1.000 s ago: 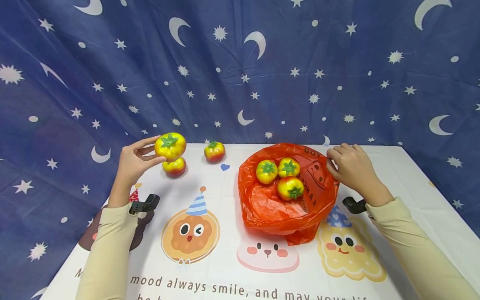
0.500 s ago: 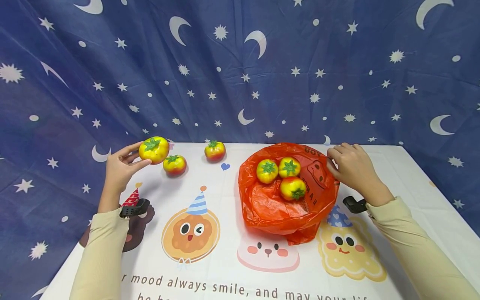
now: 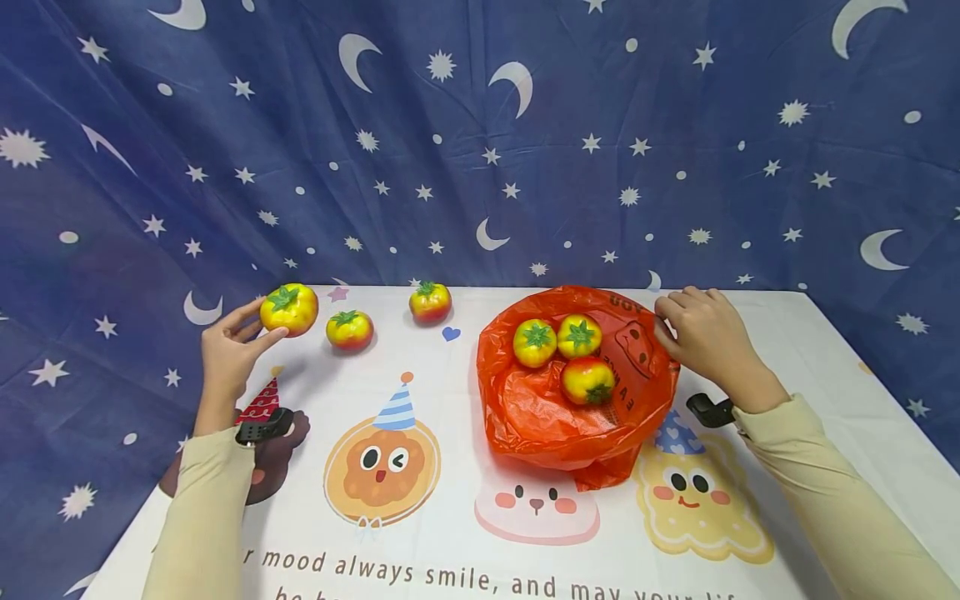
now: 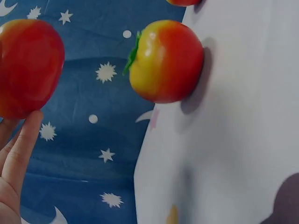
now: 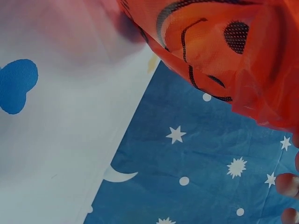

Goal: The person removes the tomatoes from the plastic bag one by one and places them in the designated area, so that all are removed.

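Note:
My left hand (image 3: pixel 228 354) holds a yellow-red tomato (image 3: pixel 289 309) between thumb and fingers, raised above the table's left side. In the left wrist view the held tomato (image 4: pixel 30 70) shows its red underside against the fingertips. A second tomato (image 3: pixel 349 331) rests on the table just right of it, and another (image 3: pixel 430 302) lies farther right. Three tomatoes (image 3: pixel 535 342) lie inside an open red plastic bag (image 3: pixel 525 408). My right hand (image 3: pixel 705 337) pinches the bag's right rim; the right wrist view shows the taut printed plastic (image 5: pixel 210 56) and only some fingertips (image 5: pixel 287 184).
The table has a white cloth (image 3: pixel 420 567) printed with cartoon figures and lettering. A blue curtain (image 3: pixel 450 125) with moons and stars hangs behind its back edge. A black wrist camera (image 3: pixel 264 427) sits on the left wrist, another (image 3: pixel 708 410) on the right.
My left hand has moved left and slightly down with the tomato, uncovering the one on the table behind it. The lowest tomato in the bag has rolled slightly. My right hand stays put.

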### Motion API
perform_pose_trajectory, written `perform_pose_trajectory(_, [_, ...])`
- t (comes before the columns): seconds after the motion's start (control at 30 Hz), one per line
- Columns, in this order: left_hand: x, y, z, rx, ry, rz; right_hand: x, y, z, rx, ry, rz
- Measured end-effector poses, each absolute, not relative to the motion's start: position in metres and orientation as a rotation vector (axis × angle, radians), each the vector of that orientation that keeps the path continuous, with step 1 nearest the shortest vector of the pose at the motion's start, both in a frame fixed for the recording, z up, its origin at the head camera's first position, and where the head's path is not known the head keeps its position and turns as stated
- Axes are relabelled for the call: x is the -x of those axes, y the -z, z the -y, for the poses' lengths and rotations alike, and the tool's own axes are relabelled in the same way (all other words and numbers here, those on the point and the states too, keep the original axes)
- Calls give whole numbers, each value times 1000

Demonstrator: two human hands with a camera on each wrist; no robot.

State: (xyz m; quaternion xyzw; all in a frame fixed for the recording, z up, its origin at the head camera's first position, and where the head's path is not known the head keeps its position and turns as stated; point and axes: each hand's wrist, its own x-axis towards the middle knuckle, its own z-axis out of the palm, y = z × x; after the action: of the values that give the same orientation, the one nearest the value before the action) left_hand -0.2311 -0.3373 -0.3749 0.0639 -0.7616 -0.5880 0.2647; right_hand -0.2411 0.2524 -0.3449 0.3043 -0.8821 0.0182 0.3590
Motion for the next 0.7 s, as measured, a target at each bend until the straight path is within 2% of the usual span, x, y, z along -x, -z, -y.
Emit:
perform_pose_trajectory(0.5, [237, 402, 350, -302, 1446, 2135, 242, 346, -253, -787, -58, 2267])
perform_pose_trajectory(0.7, [240, 408, 354, -373, 1556, 2105, 242, 347, -254, -785, -60, 2266])
